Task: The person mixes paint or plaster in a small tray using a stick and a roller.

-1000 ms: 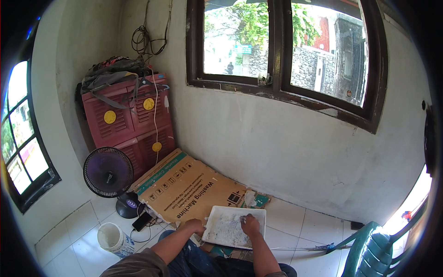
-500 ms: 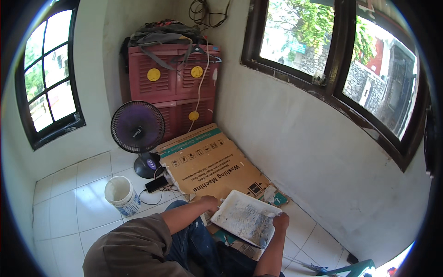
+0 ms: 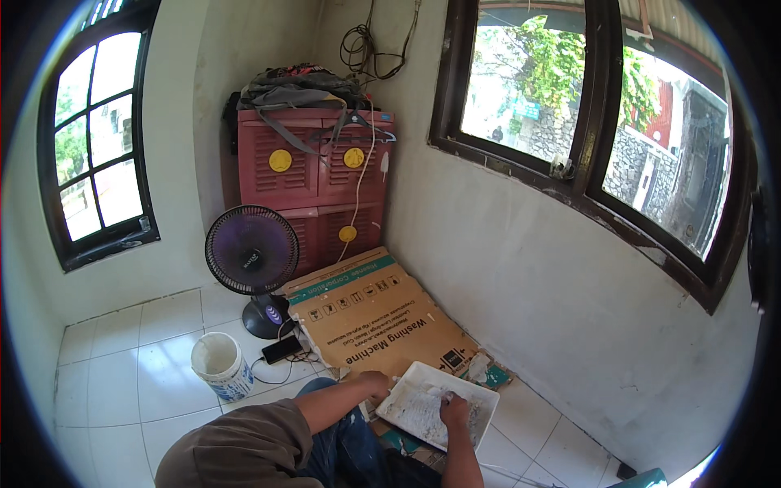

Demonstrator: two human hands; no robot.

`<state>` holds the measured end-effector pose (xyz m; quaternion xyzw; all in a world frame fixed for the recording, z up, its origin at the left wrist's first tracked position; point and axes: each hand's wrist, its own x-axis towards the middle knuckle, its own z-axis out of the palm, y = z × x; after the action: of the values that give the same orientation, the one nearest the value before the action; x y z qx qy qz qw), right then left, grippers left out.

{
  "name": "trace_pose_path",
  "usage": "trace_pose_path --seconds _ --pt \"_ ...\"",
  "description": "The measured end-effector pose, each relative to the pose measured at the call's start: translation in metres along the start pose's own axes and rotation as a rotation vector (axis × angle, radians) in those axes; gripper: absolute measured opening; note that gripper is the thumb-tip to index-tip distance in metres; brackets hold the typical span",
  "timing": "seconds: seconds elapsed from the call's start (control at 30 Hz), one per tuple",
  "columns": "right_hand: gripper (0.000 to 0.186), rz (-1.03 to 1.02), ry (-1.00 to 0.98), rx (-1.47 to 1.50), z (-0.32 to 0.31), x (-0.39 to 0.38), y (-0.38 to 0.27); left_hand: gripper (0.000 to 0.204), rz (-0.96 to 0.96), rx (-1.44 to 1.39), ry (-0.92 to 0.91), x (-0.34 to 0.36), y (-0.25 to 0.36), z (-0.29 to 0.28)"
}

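Head view: left hand [image 3: 376,384] grips white tray [image 3: 480,394] edge; right hand [image 3: 454,409] fisted inside; cardboard [image 3: 366,313], bucket [image 3: 218,366] near.

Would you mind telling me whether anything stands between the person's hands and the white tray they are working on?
Nothing visible does. The left hand rests at the near left edge of the white tray, and the right hand is inside it, on the paint-smeared bottom. The flattened cardboard box lies under and behind the tray, not between.
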<state>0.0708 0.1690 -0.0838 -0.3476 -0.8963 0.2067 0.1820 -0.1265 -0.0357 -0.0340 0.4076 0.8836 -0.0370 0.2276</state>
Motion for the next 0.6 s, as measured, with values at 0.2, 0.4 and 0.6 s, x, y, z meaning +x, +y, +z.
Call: trace_pose_path --seconds 0.2,0.4,0.6 --pt "0.032 0.134 0.083 -0.039 -0.017 0.012 0.033 0.042 0.011 -0.025 -0.003 -0.008 -0.004 -0.005" --pt "0.024 0.32 0.231 -0.049 -0.049 0.032 0.102 0.035 0.048 -0.017 -0.045 -0.013 0.004 -0.017" --pt "0.017 0.237 0.301 0.054 -0.068 0.032 0.102 0.031 0.058 -0.018 0.016 -0.001 0.0 -0.004"
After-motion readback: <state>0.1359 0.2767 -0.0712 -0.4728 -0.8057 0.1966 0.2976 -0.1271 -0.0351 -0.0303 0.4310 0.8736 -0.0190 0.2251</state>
